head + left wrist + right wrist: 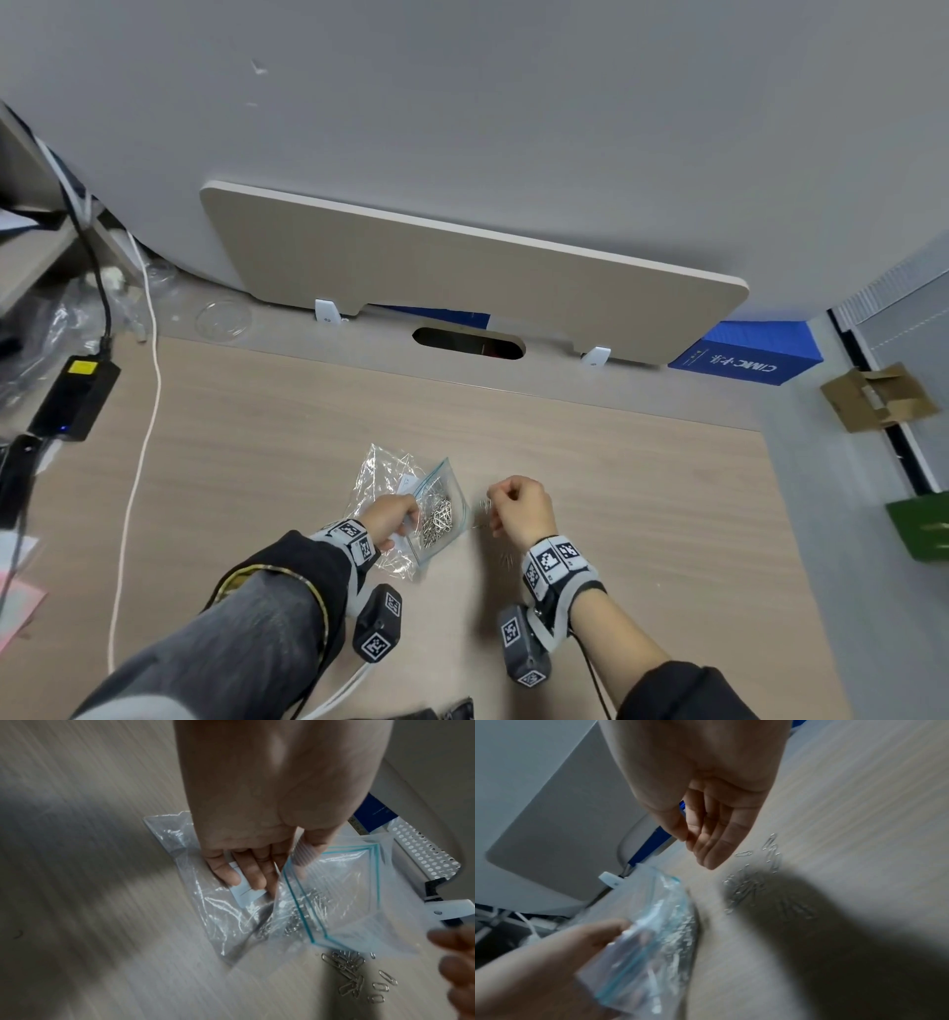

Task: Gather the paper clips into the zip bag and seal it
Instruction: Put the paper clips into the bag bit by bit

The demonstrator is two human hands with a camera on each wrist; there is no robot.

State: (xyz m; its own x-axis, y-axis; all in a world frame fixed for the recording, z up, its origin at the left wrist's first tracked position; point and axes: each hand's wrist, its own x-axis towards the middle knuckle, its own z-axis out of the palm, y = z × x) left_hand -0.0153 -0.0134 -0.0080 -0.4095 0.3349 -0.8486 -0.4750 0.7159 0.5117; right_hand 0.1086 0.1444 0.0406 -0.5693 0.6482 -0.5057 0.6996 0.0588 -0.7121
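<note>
A small zip bag (pixel 442 506) with a blue-green seal strip lies tilted on the wooden desk (pixel 257 462), with several silver paper clips (pixel 437 516) inside. My left hand (pixel 393 514) pinches the bag's rim and holds its mouth (pixel 359 892) open. The other fingers (pixel 253 874) rest on a crumpled clear bag (pixel 382 470) underneath. My right hand (pixel 518 506) hovers just right of the bag, thumb pressed to fingers (pixel 700 841), pinching a few clips (pixel 485 506). Loose paper clips (pixel 354 975) lie on the desk under the right hand (pixel 752 888).
A black power adapter (pixel 74 398) and white cable (pixel 136 462) lie along the desk's left side. A beige divider panel (pixel 462 277) and cable slot (pixel 468 343) stand at the back. Off the right edge are a blue box (pixel 744 354) and cardboard box (pixel 878 403).
</note>
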